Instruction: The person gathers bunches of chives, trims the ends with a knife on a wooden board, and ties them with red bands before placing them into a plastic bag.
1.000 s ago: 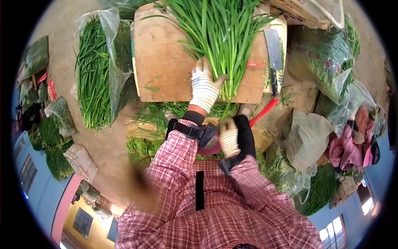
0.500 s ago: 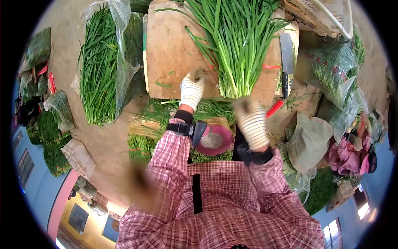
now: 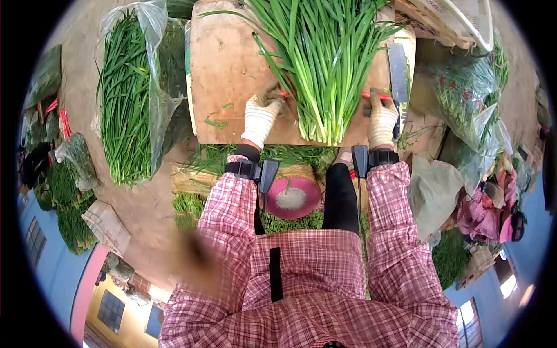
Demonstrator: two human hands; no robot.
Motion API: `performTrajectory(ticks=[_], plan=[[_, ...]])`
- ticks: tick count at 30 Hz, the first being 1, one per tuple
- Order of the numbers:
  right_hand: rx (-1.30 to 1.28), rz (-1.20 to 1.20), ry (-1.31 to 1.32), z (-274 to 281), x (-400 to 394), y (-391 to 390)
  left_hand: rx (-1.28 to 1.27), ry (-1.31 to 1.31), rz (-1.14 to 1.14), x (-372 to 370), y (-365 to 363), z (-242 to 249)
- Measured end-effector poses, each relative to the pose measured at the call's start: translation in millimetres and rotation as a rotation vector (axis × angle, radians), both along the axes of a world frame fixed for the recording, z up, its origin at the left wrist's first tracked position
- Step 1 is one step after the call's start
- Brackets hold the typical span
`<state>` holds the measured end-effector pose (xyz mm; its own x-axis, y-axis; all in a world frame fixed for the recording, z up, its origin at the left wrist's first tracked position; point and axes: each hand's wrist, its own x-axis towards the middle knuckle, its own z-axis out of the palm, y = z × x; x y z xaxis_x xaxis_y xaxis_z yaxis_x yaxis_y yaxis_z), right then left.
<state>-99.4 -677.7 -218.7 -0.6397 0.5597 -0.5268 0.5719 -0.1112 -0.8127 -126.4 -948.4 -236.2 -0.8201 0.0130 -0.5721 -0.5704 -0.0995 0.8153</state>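
Note:
A large bunch of garlic chives [image 3: 322, 75] lies on a wooden board [image 3: 223, 75], white stem ends towards me. A red tie [image 3: 366, 94] shows on both sides of the bunch; its middle is hidden beneath the stalks. My left hand [image 3: 262, 116], in a striped work glove, pinches near the tie's left end. On the other side, my gloved right hand [image 3: 381, 119] has its fingers closed on the right end. A knife [image 3: 398, 72] with a broad blade and dark handle lies by the right hand along the board's edge.
Below the board sits a pink bowl [image 3: 318, 196] of white granules, with loose chives around it. An open plastic bag of chives [image 3: 125, 98] stands at left. A white crate [image 3: 452, 23] is at upper right, above bagged greens [image 3: 464, 104] and a grey sack [image 3: 432, 191].
My right hand has moved up and right, from below the stem ends to the tie's right end, and closed on it. My left hand stays by the left end. The view has shifted slightly.

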Motion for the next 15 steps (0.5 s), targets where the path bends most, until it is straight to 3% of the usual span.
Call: performTrajectory(ticks=[3, 9, 11, 15], plan=[[-0.031, 0.003, 0.051, -6, 10, -1, -0.052, 0.031, -0.086, 0, 4, 2], [-0.169, -0.106, 0.038, -4, 9, -12, 0.034, -0.106, 0.130, 3, 9, 10], [-0.280, -0.248, 0.051, -2, 7, -16, 0.042, -0.007, 0.271, 6, 8, 10], [-0.521, -0.363, 0.109, 3, 7, -13, 0.044, 0.136, 0.170, 4, 9, 13]])
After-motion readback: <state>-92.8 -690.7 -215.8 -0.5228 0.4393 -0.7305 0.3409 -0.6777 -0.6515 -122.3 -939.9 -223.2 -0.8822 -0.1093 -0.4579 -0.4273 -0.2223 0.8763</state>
